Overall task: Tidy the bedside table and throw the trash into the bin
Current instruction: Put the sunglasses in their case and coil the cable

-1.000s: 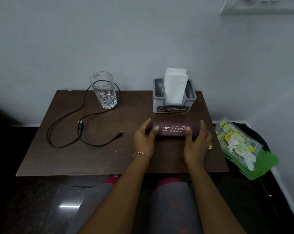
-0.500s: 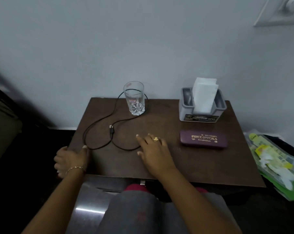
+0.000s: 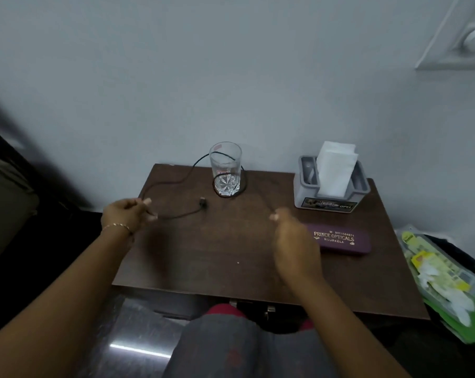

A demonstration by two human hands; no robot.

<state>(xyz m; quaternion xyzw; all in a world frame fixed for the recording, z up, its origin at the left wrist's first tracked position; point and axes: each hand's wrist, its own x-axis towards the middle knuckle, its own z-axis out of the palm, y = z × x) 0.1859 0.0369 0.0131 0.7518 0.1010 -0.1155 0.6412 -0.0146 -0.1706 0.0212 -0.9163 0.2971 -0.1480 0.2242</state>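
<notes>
Two hands work a black cable (image 3: 181, 214): the left hand (image 3: 121, 216), left of the glass (image 3: 225, 170), has its grip pinched on it. The right hand (image 3: 293, 241), right of the glass, is blurred, so I cannot tell whether its grip holds the other end. Both are over a dark brown tabletop (image 3: 230, 268) against a pale wall (image 3: 230, 77). Right of the glass are a grey tissue holder (image 3: 304, 195), a maroon spectacle case (image 3: 339, 241) and a bin (image 3: 457, 252) holding wrappers (image 3: 435, 268). Thin and matte, the cable runs mostly left to right, looping round the glass's base.
</notes>
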